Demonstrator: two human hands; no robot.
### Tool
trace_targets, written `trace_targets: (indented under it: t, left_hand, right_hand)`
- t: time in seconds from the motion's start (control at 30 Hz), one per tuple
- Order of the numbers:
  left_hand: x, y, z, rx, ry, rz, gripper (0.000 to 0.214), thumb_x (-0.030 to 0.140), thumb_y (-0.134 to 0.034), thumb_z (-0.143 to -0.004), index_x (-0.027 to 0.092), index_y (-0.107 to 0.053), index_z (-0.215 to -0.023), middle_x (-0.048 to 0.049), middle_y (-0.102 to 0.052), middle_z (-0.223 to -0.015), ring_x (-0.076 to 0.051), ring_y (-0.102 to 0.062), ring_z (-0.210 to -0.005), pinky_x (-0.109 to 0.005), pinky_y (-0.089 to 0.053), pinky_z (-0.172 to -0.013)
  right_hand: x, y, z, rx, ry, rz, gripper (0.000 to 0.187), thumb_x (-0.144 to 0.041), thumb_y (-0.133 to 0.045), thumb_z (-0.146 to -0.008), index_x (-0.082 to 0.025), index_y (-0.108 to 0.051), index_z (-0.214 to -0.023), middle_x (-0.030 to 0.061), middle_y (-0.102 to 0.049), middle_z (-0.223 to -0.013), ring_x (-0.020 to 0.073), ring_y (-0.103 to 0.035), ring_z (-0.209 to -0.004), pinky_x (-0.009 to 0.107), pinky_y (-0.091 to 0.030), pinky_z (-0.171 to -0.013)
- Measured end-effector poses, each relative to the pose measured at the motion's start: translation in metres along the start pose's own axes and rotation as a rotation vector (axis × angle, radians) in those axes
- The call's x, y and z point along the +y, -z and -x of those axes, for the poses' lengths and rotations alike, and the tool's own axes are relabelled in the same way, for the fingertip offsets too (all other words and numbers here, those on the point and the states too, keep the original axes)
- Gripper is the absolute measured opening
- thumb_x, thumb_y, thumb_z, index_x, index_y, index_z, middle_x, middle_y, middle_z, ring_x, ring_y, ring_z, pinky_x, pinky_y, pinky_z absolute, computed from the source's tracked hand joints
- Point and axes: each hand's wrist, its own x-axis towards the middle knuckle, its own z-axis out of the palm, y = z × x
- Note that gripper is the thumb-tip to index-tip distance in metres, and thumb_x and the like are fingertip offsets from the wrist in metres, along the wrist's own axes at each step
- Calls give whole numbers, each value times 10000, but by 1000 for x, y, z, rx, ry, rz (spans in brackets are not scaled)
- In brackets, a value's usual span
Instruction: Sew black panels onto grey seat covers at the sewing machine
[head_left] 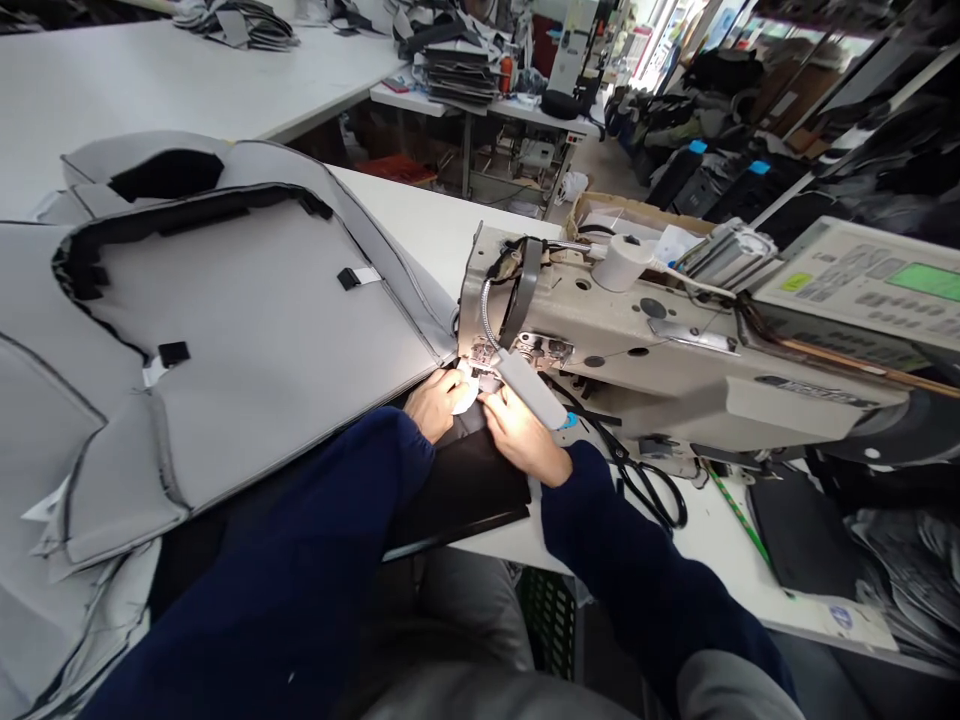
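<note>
A large grey sewn cover (pixel 270 290) with black edging spreads over the table to the left, its right corner reaching the sewing machine (pixel 600 320). Close to the needle area, my left hand (pixel 436 402) pinches a small white tag (pixel 466 392) at the cover's edge. Opposite it, my right hand (pixel 525 435) has its fingers closed at the same spot, gripping the edge of the dark fabric (pixel 465 475). The machine's lamp (pixel 531 388) lights both hands. My fingertips partly hide the needle and presser foot.
Black scissors (pixel 646 490) lie right of my right hand, beside a green striped strip (pixel 739 515). A white thread cone (pixel 622 262) stands on the machine. A control panel (pixel 870 275) sits at the right. Stacked dark pieces (pixel 457 72) rest on a table behind.
</note>
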Motion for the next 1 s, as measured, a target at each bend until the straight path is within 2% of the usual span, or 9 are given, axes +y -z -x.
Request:
trace_targets:
  t: [0.13,0.2,0.3,0.43,0.5,0.6,0.73,0.83,1.0]
  left_hand:
    - [-12,2,-3,39,-73,24,396,1,-423,-785,175,-653,-1057,-86,-588,-1180,-212,-514,-1065,-341,-504,-917]
    - [-19,2,-6,17,-131,27,432,-24,-410,-766,162,-642,-1079,-97,-581,-1193,-214,-514,-1088,-348,-500,-942]
    - [-29,1,-11,-25,-216,49,425,-39,-403,-750,135,-634,-1061,-108,-595,-1117,-218,-535,-1070,-355,-495,-966]
    - [-35,2,-15,-15,-202,76,476,-52,-390,-728,125,-594,-1120,-120,-582,-1109,-222,-545,-1060,-357,-516,-934]
    - [-35,2,-16,-27,-197,82,491,-58,-381,-725,132,-588,-1128,-113,-584,-1103,-220,-546,-1048,-364,-514,-929]
    - [-35,3,-18,-70,-217,80,412,-41,-383,-746,132,-625,-1031,-105,-591,-1055,-217,-542,-1009,-367,-490,-939]
    - [-33,2,-20,-81,-217,98,337,11,-407,-783,119,-645,-996,-114,-597,-1025,-221,-527,-955,-364,-474,-921]
    - [-35,-2,-23,-70,-227,140,343,34,-414,-786,115,-648,-1023,-121,-600,-1009,-229,-519,-954,-371,-473,-891]
    - [-42,-9,-28,-21,-261,224,286,60,-441,-762,119,-684,-900,-118,-618,-969,-225,-523,-944,-355,-469,-857]
  right_hand:
    - [-10,-14,-1,31,-19,166,403,-366,-401,-961,-158,-508,-1290,172,-608,-1160,325,-558,-1127,493,-427,-1017]
    - [-11,-18,-4,-9,-24,189,412,-363,-360,-971,-164,-491,-1308,158,-632,-1111,318,-580,-1088,463,-449,-995]
    - [-13,-26,-9,-104,-119,237,442,-356,-331,-974,-122,-478,-1319,167,-662,-982,308,-633,-943,455,-478,-934]
    - [-15,-36,-11,-161,-218,390,458,-316,-286,-970,-64,-489,-1294,189,-660,-820,307,-645,-743,484,-505,-762]
    - [-15,-39,-11,-145,-204,472,467,-309,-254,-969,-62,-489,-1289,196,-655,-793,317,-635,-684,493,-494,-677]
    - [-13,-39,-11,-114,-164,532,444,-302,-264,-965,-71,-513,-1252,183,-649,-755,297,-622,-635,456,-477,-616]
    - [-15,-33,-11,-117,-115,586,413,-287,-271,-972,-76,-536,-1207,158,-645,-723,259,-616,-631,393,-463,-602]
    - [-19,-28,-13,-132,-117,572,424,-300,-259,-984,-78,-533,-1219,158,-650,-739,268,-624,-653,397,-460,-625]
    - [-20,-26,-16,-150,-118,490,435,-284,-257,-984,-43,-534,-1218,173,-659,-756,283,-638,-728,418,-482,-732]
